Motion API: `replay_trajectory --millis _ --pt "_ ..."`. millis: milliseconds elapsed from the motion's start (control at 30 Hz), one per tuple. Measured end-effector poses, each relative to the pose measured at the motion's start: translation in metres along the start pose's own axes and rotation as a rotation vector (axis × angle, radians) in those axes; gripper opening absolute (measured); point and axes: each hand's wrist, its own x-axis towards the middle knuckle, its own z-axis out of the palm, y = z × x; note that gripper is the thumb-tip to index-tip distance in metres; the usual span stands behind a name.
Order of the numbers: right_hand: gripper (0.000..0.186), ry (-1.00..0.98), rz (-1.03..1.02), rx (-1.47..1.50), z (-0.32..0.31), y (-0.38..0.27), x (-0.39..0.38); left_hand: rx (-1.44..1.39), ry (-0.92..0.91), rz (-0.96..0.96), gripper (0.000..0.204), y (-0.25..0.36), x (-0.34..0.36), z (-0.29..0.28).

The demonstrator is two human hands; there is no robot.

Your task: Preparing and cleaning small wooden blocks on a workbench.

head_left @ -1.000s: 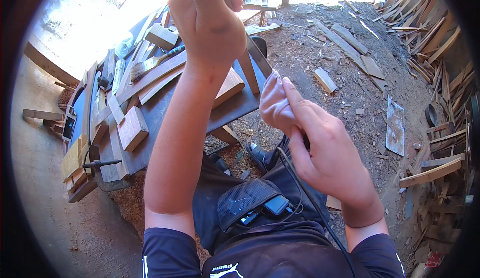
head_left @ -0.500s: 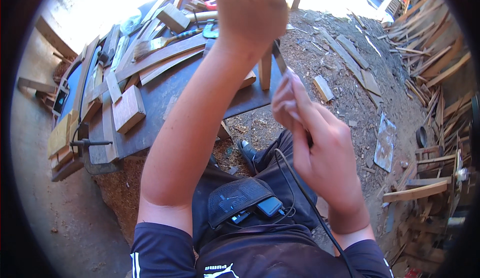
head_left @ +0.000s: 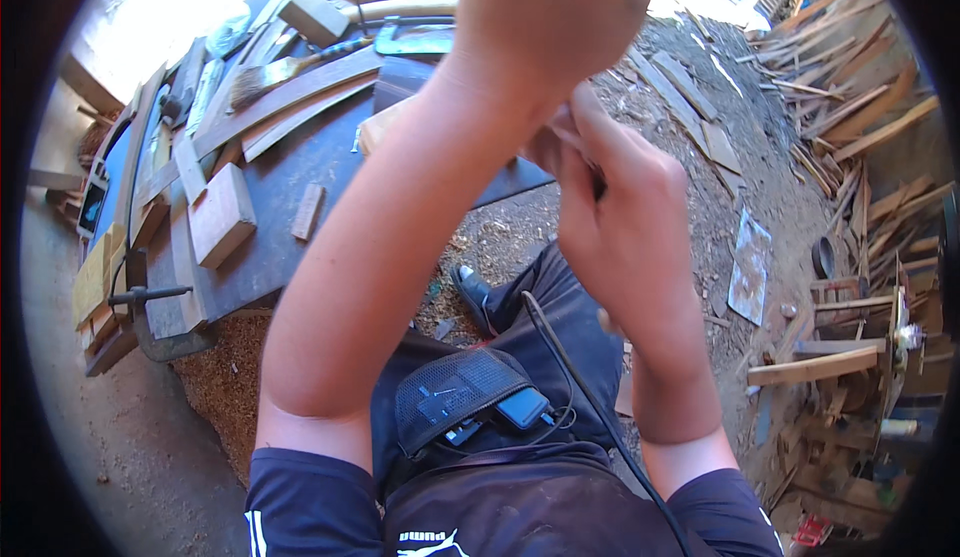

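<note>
Both hands are raised close to the camera, above a dark workbench (head_left: pixel 300 187). My left hand (head_left: pixel 550 17) is a closed fist seen from the back; whatever lies in its palm is hidden. My right hand (head_left: pixel 625 227) sits just below and right of it, touching it, with fingers curled shut around a small pale pinkish sheet (head_left: pixel 545 145) that shows only as a sliver between the two hands. A thin dark edge peeks out between the right fingers.
The workbench carries wooden blocks (head_left: pixel 222 215), long curved slats (head_left: pixel 280 97), a paintbrush (head_left: pixel 285 65) and a clamp (head_left: pixel 150 295) at its near edge. Sawdust covers the ground. Scrap wood (head_left: pixel 850 137) is piled at right. A black pouch (head_left: pixel 450 397) with a cable hangs at my waist.
Both hands have risen toward the camera and come together. The pale sheet, plainly visible in my right hand a second ago, is now almost covered. The view has tilted toward the bench.
</note>
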Motion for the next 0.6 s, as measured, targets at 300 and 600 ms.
replay_trajectory --millis 300,600 --pt "0.053 0.083 0.013 0.06 0.009 0.007 0.001 0.035 0.09 0.074 0.059 -0.007 0.002 0.005" --pt "0.054 0.068 -0.031 0.009 0.009 0.005 0.014 0.081 0.005 0.014 0.06 -0.001 0.002 0.011"
